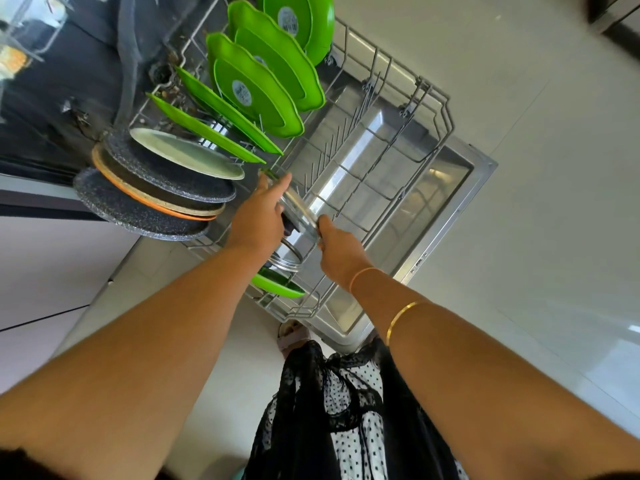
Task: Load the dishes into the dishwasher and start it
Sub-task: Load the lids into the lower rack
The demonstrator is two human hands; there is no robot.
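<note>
The dishwasher's lower wire rack (433,109) is pulled out over the open door (460,216). A glass lid (300,211) with a metal rim stands on edge in the rack's near rows. My left hand (259,216) holds it from the left, fingers lying along its rim and a black knob showing under the palm. My right hand (337,251) grips the lid's near edge. Several green plates (263,88) stand in the rack's left rows. Dark speckled pans (145,206) and a pale plate (187,154) stand beside them.
A second glass lid (287,259) and a small green plate (277,282) stand in the rack's near corner, below my hands. The rack's right half holds bare tines. Pale tiled floor (536,98) lies to the right. My foot (292,332) stands by the door's corner.
</note>
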